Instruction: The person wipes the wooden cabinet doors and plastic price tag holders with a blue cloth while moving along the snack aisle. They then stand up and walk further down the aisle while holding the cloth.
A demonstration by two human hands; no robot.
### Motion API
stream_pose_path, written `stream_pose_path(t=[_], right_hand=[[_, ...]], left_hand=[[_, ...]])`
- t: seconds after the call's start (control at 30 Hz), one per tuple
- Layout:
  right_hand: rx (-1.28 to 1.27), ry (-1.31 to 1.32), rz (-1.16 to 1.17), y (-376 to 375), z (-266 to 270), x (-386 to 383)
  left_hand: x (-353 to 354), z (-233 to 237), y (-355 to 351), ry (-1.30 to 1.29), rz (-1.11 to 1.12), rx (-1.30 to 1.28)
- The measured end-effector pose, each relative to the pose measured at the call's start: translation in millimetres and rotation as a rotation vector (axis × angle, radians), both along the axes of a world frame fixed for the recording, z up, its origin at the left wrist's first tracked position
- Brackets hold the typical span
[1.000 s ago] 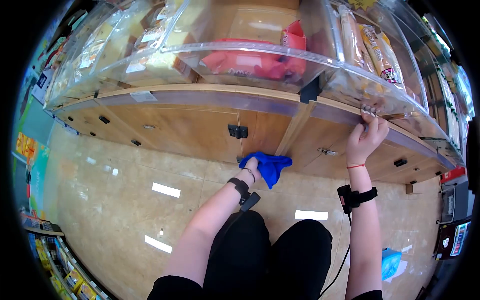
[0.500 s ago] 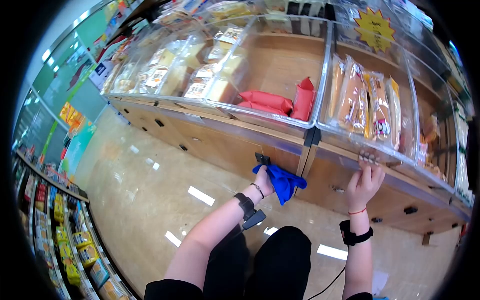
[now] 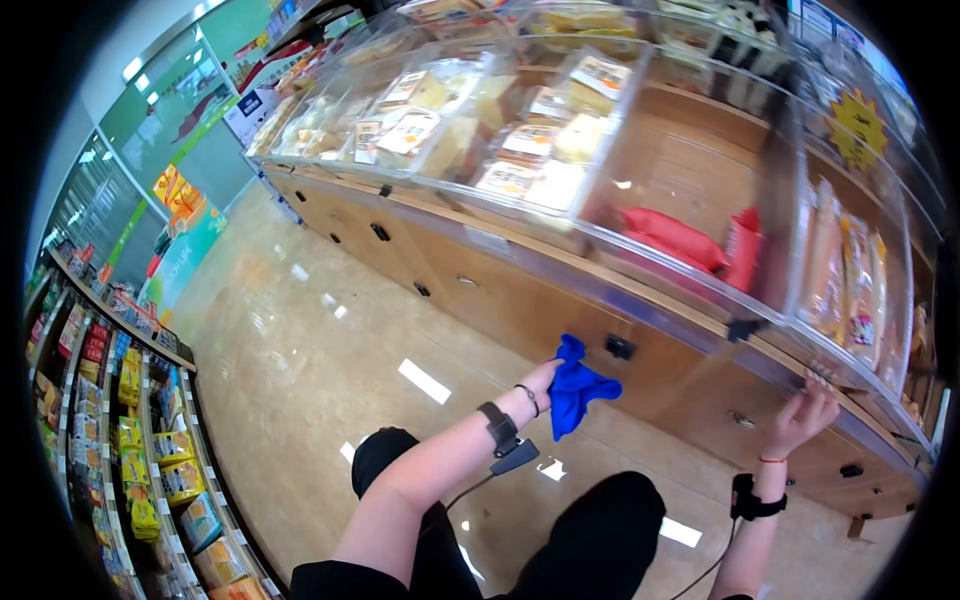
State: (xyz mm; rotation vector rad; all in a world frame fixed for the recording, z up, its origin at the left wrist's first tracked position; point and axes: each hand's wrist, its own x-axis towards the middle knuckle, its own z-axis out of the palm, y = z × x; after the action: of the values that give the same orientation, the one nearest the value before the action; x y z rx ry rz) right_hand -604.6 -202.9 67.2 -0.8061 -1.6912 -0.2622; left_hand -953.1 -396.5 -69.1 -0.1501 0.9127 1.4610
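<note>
Well, nearest to me are my own black-trousered knees [image 3: 608, 530], spread apart above the glossy tiled floor [image 3: 300, 420]. My left arm reaches forward, a dark band [image 3: 500, 428] strapped round it above a thin bracelet, and at its end my left grip [image 3: 541, 384] is closed around one side of a blue cloth [image 3: 578, 392]. The cloth lies at the fingers and spills out past them to the right, one corner poking up and another hanging down; just beyond it sits a black hinge [image 3: 619, 346] on the wooden front of the counter [image 3: 540, 295]. Whether the cloth touches that wood I cannot tell.

Off to the right, well apart from the cloth, my right grip [image 3: 803, 418] has its fingers bent up to the counter's upper edge; I cannot tell whether they clasp it or only rest there. A red string [image 3: 772, 460] circles that wrist, and a metal lock [image 3: 741, 419] shows on the wood beside it.

Above the front edge run clear bins [image 3: 690, 150]: two red packets [image 3: 672, 240] in one, long wrapped bread [image 3: 826, 265] to the right, labelled pale packs [image 3: 528, 142] to the left. A yellow starburst sign [image 3: 857, 128] stands farther back.
</note>
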Motion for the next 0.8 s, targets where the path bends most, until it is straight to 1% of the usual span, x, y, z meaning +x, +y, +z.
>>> stream_pose_path(t=[0.03, 0.07, 0.1, 0.13, 0.17, 0.2, 0.27, 0.33, 0.37, 0.4, 0.47, 0.53, 0.57, 0.6, 0.67, 0.73, 0.8], right_hand=[[0.001, 0.070, 0.040, 5, -8, -1], [0.035, -0.017, -0.054, 4, -7, 0], [0.027, 0.017, -0.058, 4, -9, -3], [0.070, -0.044, -0.158, 6, -11, 1], [0.057, -0.022, -0.143, 7, -12, -1], [0.001, -0.069, -0.196, 8, -13, 5], [-0.077, -0.053, -0.291, -19, 11, -24], [-0.046, -0.052, -0.325, -51, 11, -51], [-0.030, -0.049, -0.340, -60, 11, -65], [0.011, -0.105, -0.274, -76, 19, -100], [0.074, -0.205, -0.149, -133, 24, -198], [0.072, -0.289, 0.127, -164, 18, -284], [0.044, -0.350, 0.167, -185, 28, -328], [0.017, -0.413, 0.206, -203, 38, -369], [0.013, -0.419, 0.245, -212, 37, -430], [-0.037, -0.415, 0.222, -218, 39, -476], [-0.094, -0.409, 0.197, -222, 38, -506]], left_hand=[[-25, 2, -15, 0.021, 0.015, -0.011], [-51, 3, -32, 0.039, 0.029, -0.023], [-75, 24, -48, 0.055, 0.114, -0.082], [-103, 34, -64, 0.134, 0.125, -0.087], [-136, 39, -79, 0.153, 0.202, -0.103], [-171, 42, -92, 0.153, 0.264, -0.112], [-243, 42, -116, 0.188, 0.402, -0.103], [-314, 38, -133, 0.306, 0.587, -0.059], [-343, 36, -138, 0.500, 0.729, -0.054], [-369, 36, -142, 0.694, 0.872, -0.052], [-404, 54, -146, 1.191, 1.083, -0.031], [-419, 101, -153, 1.658, 1.030, -0.056], [-426, 116, -155, 1.811, 0.955, 0.029], [-434, 120, -156, 1.956, 0.846, 0.073], [-453, 108, -150, 2.180, 0.632, 0.273], [-466, 117, -146, 2.357, 0.420, 0.391], [-474, 112, -138, 2.474, 0.357, 0.455]])
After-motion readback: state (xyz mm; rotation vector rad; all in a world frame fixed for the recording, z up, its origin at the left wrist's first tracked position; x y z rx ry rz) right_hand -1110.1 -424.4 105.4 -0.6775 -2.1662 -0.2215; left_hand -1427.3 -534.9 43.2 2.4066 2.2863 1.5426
